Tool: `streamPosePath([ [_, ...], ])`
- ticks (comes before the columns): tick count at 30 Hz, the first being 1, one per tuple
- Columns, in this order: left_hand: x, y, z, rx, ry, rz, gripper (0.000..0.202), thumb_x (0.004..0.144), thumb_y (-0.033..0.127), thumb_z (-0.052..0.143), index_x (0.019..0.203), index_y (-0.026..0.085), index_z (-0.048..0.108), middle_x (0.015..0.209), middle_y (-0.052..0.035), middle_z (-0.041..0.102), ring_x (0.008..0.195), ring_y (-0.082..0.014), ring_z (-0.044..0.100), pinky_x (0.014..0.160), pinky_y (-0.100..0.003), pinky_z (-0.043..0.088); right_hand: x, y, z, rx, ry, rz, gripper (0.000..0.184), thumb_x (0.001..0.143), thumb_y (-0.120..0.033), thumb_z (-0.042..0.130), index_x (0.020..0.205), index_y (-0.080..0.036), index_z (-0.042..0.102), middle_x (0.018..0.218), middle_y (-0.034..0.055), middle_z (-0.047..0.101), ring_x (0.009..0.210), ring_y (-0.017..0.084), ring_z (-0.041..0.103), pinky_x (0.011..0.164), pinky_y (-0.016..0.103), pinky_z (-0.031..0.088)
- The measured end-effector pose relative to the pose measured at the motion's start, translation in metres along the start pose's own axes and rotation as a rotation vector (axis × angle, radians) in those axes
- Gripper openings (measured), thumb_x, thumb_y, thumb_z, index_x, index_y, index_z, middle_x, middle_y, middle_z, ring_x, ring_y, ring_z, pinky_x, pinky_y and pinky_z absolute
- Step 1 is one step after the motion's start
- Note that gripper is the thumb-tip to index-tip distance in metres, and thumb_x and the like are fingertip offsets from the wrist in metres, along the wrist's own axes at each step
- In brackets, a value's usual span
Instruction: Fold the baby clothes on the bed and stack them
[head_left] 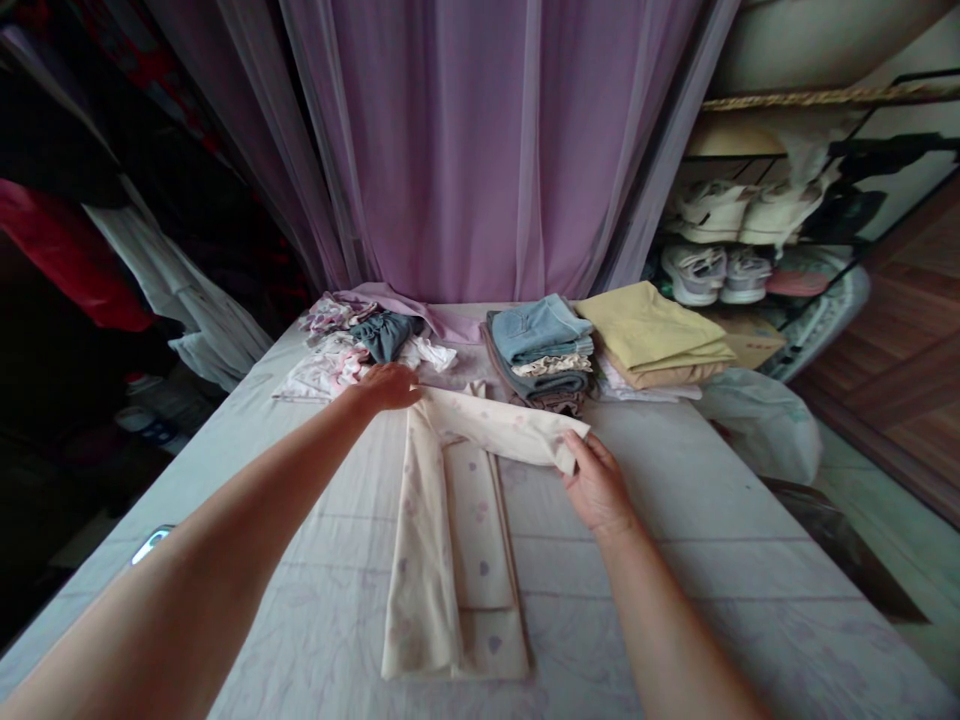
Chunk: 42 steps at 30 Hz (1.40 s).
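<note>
Okay so nearest me is a pale bedsheet (645, 590), and lying in the middle of it is a pale pink heart-print garment (480, 520), folded into a long narrow strip; its long axis runs straight away from me, the far end almost up at the piles; one sleeve (502, 425) is laid crosswise over that far end, pointing off to the right; my hands are well apart; the right hand (596, 485) is pinching the sleeve's end and sits a bit nearer me than the left hand (386, 388), which is pressed down on the far corner where the sleeve starts; past that there's a stack of folded jeans (538, 345), a folded yellow cloth (652, 335) and a messier heap of printed clothes (360, 350); then a lilac curtain (480, 150), with sneakers (694, 275) on a rack to the right.
</note>
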<state>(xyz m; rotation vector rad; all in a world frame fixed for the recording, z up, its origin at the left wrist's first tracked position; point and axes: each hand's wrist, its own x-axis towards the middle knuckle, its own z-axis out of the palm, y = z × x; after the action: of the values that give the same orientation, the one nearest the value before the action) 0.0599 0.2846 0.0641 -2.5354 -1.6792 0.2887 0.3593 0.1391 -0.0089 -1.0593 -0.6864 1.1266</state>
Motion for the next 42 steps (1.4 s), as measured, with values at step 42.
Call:
streamPosePath([
  [42, -0.272, 0.097, 0.053, -0.599, 0.196, 0.247, 0.068, 0.081, 0.065, 0.059, 0.133, 0.021, 0.051, 0.148, -0.0149, 0.045, 0.138, -0.0321, 0.038, 0.114, -0.055, 0.023, -0.155, -0.022, 0.056, -1.301, -0.902, -0.606, 0.018, 0.084, -0.024, 0.061, 0.095, -0.028, 0.075, 0.122, 0.0061, 0.067, 0.112, 0.022, 0.062, 0.099, 0.042, 0.043],
])
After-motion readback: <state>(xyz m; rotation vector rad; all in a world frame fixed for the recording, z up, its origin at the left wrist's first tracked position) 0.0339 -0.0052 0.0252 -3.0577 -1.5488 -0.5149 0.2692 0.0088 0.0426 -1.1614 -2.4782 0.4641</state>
